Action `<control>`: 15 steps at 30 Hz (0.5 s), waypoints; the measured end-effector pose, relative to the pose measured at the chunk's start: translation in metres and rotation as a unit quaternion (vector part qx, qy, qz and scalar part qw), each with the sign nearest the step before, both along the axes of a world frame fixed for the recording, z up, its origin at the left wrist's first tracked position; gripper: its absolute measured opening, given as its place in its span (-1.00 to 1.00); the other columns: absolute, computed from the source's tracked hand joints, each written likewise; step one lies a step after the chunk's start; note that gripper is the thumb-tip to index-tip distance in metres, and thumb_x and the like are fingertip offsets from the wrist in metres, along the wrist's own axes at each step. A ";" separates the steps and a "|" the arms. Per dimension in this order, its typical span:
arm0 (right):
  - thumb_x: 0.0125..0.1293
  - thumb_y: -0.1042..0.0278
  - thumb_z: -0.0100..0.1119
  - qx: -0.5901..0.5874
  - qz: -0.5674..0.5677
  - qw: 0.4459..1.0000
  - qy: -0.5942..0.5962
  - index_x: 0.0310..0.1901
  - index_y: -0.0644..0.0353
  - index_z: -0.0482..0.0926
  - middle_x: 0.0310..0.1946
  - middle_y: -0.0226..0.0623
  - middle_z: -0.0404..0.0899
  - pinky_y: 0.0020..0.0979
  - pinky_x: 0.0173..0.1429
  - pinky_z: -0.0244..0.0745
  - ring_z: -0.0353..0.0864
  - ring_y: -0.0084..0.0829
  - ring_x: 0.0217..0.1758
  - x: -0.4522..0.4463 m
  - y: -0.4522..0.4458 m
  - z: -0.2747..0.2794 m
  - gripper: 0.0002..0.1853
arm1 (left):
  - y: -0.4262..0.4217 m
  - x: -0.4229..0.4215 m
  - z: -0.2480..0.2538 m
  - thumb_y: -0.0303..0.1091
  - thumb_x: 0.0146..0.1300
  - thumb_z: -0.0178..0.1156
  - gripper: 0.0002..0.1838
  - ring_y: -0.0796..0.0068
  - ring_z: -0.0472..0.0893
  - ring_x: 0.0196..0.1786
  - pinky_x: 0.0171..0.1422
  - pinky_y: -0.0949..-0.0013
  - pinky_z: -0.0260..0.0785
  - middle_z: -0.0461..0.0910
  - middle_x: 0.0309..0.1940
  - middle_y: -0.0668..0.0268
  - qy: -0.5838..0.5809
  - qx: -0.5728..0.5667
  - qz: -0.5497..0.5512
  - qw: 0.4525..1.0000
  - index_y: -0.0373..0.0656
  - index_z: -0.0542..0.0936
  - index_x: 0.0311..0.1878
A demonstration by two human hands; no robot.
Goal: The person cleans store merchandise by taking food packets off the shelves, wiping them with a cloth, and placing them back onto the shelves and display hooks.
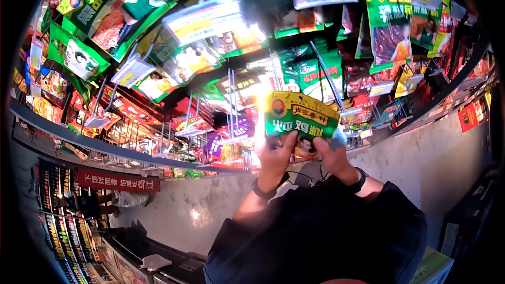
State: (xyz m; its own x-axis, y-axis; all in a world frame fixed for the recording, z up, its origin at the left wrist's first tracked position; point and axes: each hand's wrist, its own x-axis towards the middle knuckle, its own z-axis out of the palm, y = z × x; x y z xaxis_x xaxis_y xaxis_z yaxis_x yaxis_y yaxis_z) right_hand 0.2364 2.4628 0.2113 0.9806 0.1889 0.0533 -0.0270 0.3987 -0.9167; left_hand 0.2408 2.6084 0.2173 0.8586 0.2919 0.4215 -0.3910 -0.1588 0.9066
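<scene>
A yellow and green seasoning packet [302, 115] with large Chinese characters is held up in front of the shelf rack. My left hand [276, 156] grips its lower left side, the thumb lying across the front. On the lower right side my right hand [335, 155] holds it the same way, thumb on the front. The fingers behind the packet are hidden. Both wrists wear dark bands. Just beyond the packet hang metal display hooks [326, 76] and more bagged seasonings, including a green bag [317, 73].
Hanging packets and price tags [202, 18] fill the rack above. A dark curved shelf edge [126, 151] runs across its front. At lower left stand a black counter [158, 255], shelves of bottles [68, 231] and a person [87, 204]. A red sign [118, 180] is nearby.
</scene>
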 end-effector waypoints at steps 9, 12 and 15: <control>0.29 0.42 0.12 -0.124 -0.200 0.949 -0.209 0.15 0.33 0.35 -0.29 -0.36 0.53 -0.62 -0.42 0.37 0.45 -0.67 -0.48 0.067 0.041 0.038 -0.58 | 0.064 0.016 0.035 -0.44 0.04 0.39 -0.37 0.21 0.54 -0.13 -0.11 0.33 0.42 0.49 -0.13 0.09 -0.100 0.222 -0.020 0.970 -0.23 0.42 0.23; 0.31 0.44 0.12 0.022 -0.126 0.985 -0.114 0.25 0.30 0.28 -0.20 -0.33 0.55 -0.65 -0.41 0.37 0.46 -0.68 -0.46 0.065 0.054 0.061 -0.50 | 0.080 0.016 0.039 -0.41 0.06 0.38 -0.37 0.10 0.52 -0.01 0.05 0.24 0.38 0.47 -0.01 0.03 -0.067 0.202 -0.044 0.976 -0.21 0.42 0.23; 0.29 0.46 0.13 0.066 -0.160 0.980 -0.099 0.18 0.26 0.32 -0.30 -0.41 0.54 -0.65 -0.45 0.36 0.43 -0.70 -0.50 0.070 0.072 0.080 -0.57 | 0.094 0.018 0.047 -0.43 0.06 0.37 -0.37 0.06 0.50 0.05 0.12 0.21 0.36 0.45 0.06 0.00 -0.076 0.186 -0.057 0.978 -0.21 0.41 0.24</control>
